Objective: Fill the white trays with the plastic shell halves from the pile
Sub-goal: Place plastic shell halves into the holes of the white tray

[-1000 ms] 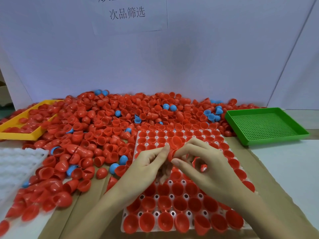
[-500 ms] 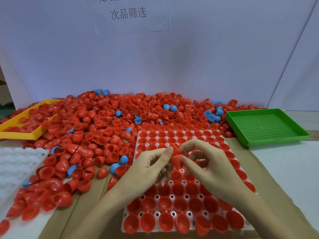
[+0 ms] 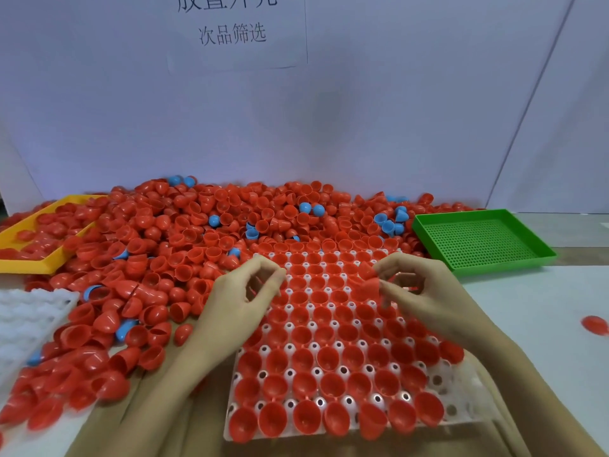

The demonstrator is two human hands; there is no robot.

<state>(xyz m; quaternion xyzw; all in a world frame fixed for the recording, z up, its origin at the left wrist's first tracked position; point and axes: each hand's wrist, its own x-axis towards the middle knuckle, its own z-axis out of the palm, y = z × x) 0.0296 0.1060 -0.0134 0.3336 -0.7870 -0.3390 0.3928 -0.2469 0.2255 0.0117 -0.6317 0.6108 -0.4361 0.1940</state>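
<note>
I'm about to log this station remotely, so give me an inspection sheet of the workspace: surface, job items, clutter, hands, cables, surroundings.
Surface: table, white at right, brown near the person.
Job's things: white tray in the middle, nearly all visible cups hold red halves; second white tray at left with bare cups; pile of red shell halves behind and to the left.
Clutter: blue halves mixed into the pile; one stray red half at right; yellow tray holding red halves; green tray.
Hands: left hand curled, nothing seen in it; right hand pinches a red half.
Cables: nothing seen.
Surroundings: white backdrop with a printed sign.
</note>
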